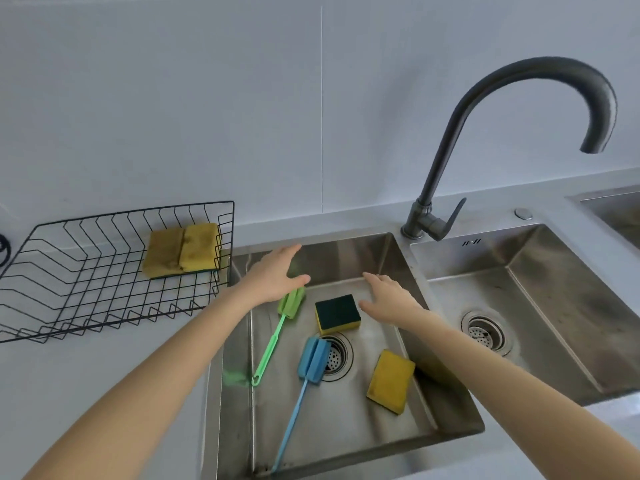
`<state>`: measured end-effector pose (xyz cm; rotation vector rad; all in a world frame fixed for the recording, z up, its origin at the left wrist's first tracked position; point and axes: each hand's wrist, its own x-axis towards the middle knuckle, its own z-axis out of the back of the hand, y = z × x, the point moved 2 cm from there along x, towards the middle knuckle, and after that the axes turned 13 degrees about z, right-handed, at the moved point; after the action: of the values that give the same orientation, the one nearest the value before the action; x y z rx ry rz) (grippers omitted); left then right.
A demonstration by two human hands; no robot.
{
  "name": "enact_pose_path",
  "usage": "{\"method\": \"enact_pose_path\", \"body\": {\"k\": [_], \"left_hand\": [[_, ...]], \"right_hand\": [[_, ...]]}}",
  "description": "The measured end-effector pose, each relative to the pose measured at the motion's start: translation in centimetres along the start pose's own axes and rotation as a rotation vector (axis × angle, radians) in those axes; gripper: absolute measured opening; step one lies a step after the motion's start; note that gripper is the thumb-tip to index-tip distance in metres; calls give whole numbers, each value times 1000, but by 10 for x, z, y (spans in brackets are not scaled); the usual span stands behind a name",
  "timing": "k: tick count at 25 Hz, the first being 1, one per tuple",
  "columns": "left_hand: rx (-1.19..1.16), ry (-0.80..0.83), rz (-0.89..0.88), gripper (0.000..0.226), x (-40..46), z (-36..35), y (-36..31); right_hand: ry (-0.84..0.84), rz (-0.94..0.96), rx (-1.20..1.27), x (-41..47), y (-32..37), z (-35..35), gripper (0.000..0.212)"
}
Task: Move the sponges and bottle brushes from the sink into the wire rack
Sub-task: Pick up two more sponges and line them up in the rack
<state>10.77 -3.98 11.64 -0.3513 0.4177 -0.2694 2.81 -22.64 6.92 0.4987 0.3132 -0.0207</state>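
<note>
The stainless steel double sink (388,258) took up most of my view, and the black wire rack (69,292) stood on the counter to its left, with two worn yellow sponges (181,250) inside. My left hand (273,277) and right hand (389,299) hovered wide, holding nothing. In the left basin lay a blue bottle brush (313,360), a green bottle brush (291,303), a yellow sponge (391,381) and a green-topped sponge (337,313).

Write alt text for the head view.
Both open hands, left hand and right hand, reach over a steel sink holding two sponges and two bottle brushes; a wire rack on the left already holds two yellow sponges.
</note>
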Motion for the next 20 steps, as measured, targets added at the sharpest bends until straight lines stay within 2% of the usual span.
{"method": "enact_pose_path", "body": {"k": [7,15,20], "left_hand": [[37,145,17,68,15,-69,-8],[34,267,22,66,41,-131,-7],[160,316,23,69,62,-160,0]], "right_hand": [[163,-206,70,-25,-59,-62,65],[260,-237,6,-16,-86,-110,64],[299,-283,23,-1,-105,-120,64]]}}
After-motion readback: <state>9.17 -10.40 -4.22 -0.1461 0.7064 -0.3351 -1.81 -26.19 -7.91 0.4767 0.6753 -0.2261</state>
